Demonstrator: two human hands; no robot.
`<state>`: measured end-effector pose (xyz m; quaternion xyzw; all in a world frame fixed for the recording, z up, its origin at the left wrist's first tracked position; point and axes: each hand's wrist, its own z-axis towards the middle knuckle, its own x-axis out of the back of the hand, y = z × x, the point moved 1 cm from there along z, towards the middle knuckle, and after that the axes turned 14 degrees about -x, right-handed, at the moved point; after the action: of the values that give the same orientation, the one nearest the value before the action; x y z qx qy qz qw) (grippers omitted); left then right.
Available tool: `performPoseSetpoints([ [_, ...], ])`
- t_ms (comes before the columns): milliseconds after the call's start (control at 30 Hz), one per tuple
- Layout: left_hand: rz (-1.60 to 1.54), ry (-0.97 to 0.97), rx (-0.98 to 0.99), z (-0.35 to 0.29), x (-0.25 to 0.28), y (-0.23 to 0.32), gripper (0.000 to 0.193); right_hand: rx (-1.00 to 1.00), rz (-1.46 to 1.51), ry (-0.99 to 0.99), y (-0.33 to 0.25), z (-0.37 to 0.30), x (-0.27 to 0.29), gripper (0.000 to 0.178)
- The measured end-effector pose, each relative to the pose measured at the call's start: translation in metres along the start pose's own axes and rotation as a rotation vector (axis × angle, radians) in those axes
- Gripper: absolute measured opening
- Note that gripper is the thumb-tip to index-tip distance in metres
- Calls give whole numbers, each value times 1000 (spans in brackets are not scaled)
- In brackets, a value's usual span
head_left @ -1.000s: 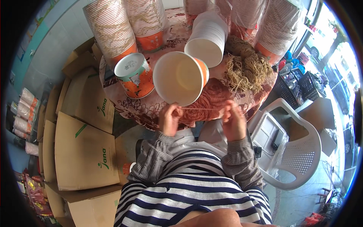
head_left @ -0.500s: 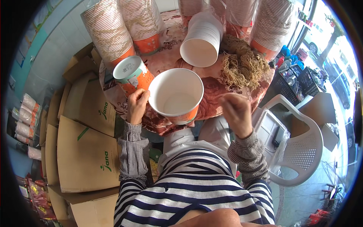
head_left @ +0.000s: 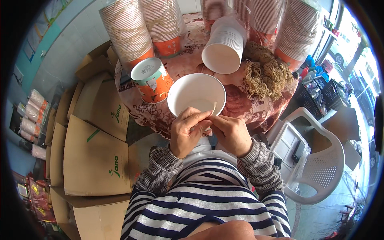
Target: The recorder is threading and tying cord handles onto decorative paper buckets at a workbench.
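A large white-lined paper bucket [head_left: 196,94] stands on the table's near edge, its mouth facing up toward me. Over its near rim my left hand [head_left: 187,134] and my right hand [head_left: 233,133] meet, thumbs and fingers pinched together. A short, pale end of string [head_left: 215,107] pokes up from between their fingertips; the rest is hidden in the fingers. To the left an orange paper bucket [head_left: 154,86] sits upside down, base up. Beyond the open bucket lies a nested stack of white-lined buckets [head_left: 222,56] on its side, with a bundle of tan string [head_left: 268,78] beside it.
Tall stacks of buckets in clear plastic [head_left: 126,34] line the table's far side. A flowered cloth [head_left: 184,64] covers the round table. Cardboard boxes [head_left: 98,160] stand at the left. A white plastic chair [head_left: 324,160] and black crates [head_left: 316,92] are at the right.
My left hand has come off the bucket's left rim and moved right. My right hand has moved left, so both now pinch together at the near rim. The view has shifted slightly.
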<state>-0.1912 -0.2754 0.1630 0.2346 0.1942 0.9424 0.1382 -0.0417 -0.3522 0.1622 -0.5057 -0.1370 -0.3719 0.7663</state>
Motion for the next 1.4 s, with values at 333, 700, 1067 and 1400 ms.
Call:
performPoseSetpoints([
  [333,-437,199,344,-2,12,6,9,-105,225,-67,4,-8,3,17],
  [700,-295,172,106,-1,5,8,6,-484,1145,-391,-20,-3,4,22],
  [1067,154,30,-112,-5,20,-5,36,-412,828,-224,-12,-7,-5,9],
  [1400,294,-48,-128,-3,13,8,15,-506,769,-258,-16,-10,-4,9],
])
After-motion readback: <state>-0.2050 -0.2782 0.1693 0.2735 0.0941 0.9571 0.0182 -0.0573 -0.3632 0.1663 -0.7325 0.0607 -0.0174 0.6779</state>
